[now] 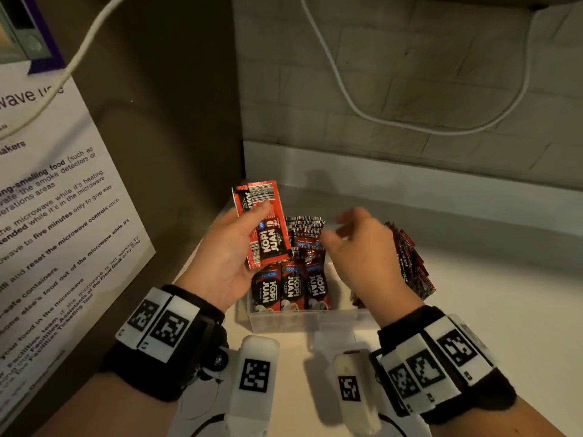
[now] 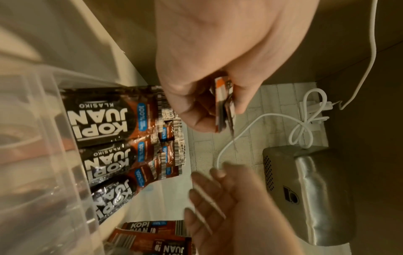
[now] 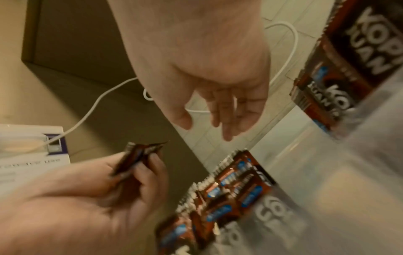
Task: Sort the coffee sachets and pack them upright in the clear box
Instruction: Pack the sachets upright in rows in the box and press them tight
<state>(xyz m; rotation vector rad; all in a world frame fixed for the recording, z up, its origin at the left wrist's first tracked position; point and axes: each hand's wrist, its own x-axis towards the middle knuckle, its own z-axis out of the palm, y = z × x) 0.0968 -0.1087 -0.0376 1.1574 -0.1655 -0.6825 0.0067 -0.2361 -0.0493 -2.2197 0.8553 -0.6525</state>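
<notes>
My left hand [image 1: 235, 247] grips two or three red Kopi Juan sachets [image 1: 263, 223] fanned together above the left end of the clear box [image 1: 315, 320]; the left wrist view shows those red sachets [image 2: 224, 105] edge-on between thumb and fingers. Several dark brown Kopi Juan sachets [image 1: 291, 287] stand upright in rows in the box's left part. My right hand [image 1: 356, 244] hovers over the box, blurred, fingers loosely spread and empty; the right wrist view shows the right hand [image 3: 220, 110] holding nothing. More sachets [image 1: 410, 263] lean in a pile at the box's right.
A brown cabinet side with a white microwave notice [image 1: 60, 200] stands close on the left. A white cable [image 1: 362, 105] hangs on the tiled back wall. White counter [image 1: 504, 294] spreads to the right. A metallic appliance [image 2: 309, 193] shows in the left wrist view.
</notes>
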